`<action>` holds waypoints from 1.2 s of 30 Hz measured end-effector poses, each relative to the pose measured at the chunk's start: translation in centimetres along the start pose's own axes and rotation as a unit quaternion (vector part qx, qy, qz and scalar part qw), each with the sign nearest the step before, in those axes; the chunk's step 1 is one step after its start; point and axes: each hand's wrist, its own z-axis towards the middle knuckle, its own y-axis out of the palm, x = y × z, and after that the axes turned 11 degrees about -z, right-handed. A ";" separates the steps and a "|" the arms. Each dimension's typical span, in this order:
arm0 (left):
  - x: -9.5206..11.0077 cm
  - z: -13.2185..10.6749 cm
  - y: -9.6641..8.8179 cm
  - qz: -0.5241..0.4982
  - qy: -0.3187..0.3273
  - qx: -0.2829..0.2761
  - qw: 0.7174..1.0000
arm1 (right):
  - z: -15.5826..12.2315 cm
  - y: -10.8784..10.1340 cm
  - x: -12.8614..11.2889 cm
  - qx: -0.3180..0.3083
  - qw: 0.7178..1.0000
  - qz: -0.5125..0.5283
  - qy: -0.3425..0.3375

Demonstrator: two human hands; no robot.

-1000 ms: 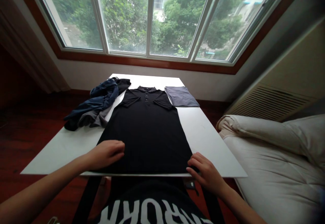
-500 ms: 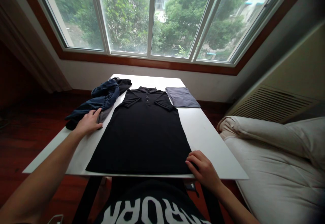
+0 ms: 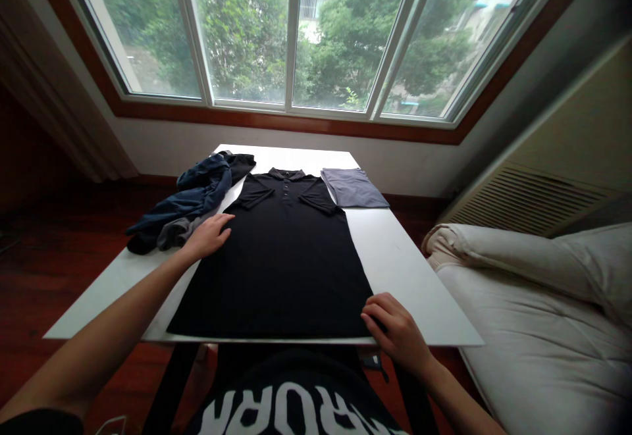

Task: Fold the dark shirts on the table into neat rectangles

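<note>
A black short-sleeved polo shirt [image 3: 281,264] lies spread flat on the white table [image 3: 405,277], collar toward the window and both sleeves folded inward. At its left side, my left hand [image 3: 210,234] has its fingers stretched out, the tips over the shirt's edge; it holds nothing. My right hand [image 3: 395,326] is at the lower right corner of the shirt, fingers curled and thumb close to them, pinching the fabric near the hem. What lies under those fingertips is partly hidden.
Crumpled dark blue, black and grey clothes [image 3: 197,191] lie along the table's left edge, partly overhanging. A folded grey-purple garment [image 3: 355,188] sits at the back right. To the right stands a pale cushioned seat [image 3: 538,316]; the window [image 3: 291,40] is beyond the table.
My left hand has moved right, from beside the crumpled clothes to the left edge of the polo shirt. My right hand and the shirt have stayed in place.
</note>
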 end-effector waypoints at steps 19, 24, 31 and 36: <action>-4.0 7.0 2.1 0.045 -0.172 0.068 0.982 | 0.4 -0.2 0.0 -0.008 1.000 -0.001 0.019; -3.4 8.8 0.7 0.064 -0.204 0.001 0.977 | 0.3 -0.2 0.0 -0.008 1.000 -0.002 0.018; -0.8 7.2 1.1 0.136 -0.153 0.045 0.978 | 0.2 -0.4 0.0 -0.012 1.000 0.012 0.019; 0.2 7.2 2.5 0.125 -0.068 0.061 0.988 | 0.9 -0.8 -0.2 -0.027 0.999 0.021 0.025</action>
